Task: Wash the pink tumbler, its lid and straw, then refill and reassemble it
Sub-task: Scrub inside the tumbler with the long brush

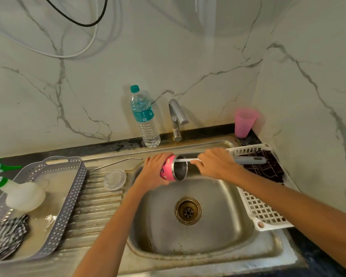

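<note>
Over sink: L hand grips pink tumbler sideways, mouth toward R hand. R hand holds brush, stem at rim.

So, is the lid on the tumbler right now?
No, the lid lies on the drainboard while the left hand holds the open tumbler over the sink.

Both bare forearms reach forward from below and converge. The left hand curls its fingers over the side of a pink, steel-lined tumbler held sideways. The right hand, knuckles up, grips a thin white rod whose tip meets the tumbler's open mouth.
</note>
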`<state>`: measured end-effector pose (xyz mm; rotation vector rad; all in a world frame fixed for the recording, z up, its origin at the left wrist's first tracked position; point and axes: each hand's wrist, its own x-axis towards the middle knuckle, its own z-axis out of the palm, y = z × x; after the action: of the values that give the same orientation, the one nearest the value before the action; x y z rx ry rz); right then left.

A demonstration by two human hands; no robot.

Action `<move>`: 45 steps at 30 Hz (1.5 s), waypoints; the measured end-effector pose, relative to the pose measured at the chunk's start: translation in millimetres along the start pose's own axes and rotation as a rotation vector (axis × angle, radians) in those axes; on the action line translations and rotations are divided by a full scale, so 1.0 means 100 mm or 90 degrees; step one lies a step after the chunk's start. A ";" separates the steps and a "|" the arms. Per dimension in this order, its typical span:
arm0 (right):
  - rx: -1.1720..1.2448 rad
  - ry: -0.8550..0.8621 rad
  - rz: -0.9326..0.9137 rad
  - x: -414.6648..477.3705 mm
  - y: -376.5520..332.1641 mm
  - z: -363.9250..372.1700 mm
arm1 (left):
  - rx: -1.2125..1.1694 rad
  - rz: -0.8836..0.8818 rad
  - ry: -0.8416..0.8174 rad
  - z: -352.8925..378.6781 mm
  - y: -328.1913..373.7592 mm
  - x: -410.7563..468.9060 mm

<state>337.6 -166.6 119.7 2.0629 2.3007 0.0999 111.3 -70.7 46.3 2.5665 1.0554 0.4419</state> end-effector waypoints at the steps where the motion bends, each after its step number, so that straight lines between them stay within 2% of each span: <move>1: 0.032 -0.004 0.022 -0.01 0.02 0.07 | 0.013 0.003 -0.011 -0.04 -0.01 0.01; 3: 0.054 -0.018 0.019 -0.11 -0.11 0.17 | 0.025 -0.008 -0.012 -0.08 -0.04 0.02; 6: 0.060 -0.006 -0.058 -0.19 -0.33 0.15 | 0.008 -0.052 -0.003 -0.02 -0.06 0.00; 8: 0.040 0.010 -0.035 -0.06 -0.27 0.07 | 0.005 -0.047 -0.003 0.03 -0.06 -0.02; 12: 0.078 -0.029 0.027 0.07 0.01 0.13 | 0.065 0.006 -0.025 -0.04 -0.05 0.02; 15: 0.107 -0.050 -0.018 -0.11 -0.20 0.19 | 0.079 -0.018 -0.011 -0.06 0.00 0.05; 17: 0.097 -0.009 -0.041 -0.10 -0.22 0.14 | 0.072 -0.026 0.005 -0.03 0.00 0.02; 22: 0.135 -0.014 0.020 0.06 -0.01 0.08 | 0.040 0.004 0.031 -0.03 0.07 0.09; 28: 0.164 -0.001 -0.012 -0.08 -0.05 -0.02 | 0.107 0.007 0.036 -0.16 -0.11 0.03; 32: 0.190 -0.023 -0.006 -0.05 -0.12 -0.02 | 0.082 0.009 0.036 -0.13 -0.01 0.06; 36: 0.223 -0.019 0.014 -0.12 0.01 -0.04 | 0.103 -0.037 0.043 -0.24 -0.27 -0.02; 40: 0.234 -0.009 -0.008 0.00 -0.20 -0.01 | 0.102 0.005 0.021 -0.21 -0.12 0.06; 45: 0.246 -0.012 0.026 -0.08 -0.04 -0.01 | 0.117 -0.045 0.032 -0.30 -0.32 -0.07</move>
<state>334.9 -175.2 120.2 2.2622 2.4210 -0.3918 74.6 -49.0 59.4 2.6784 1.2530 0.4114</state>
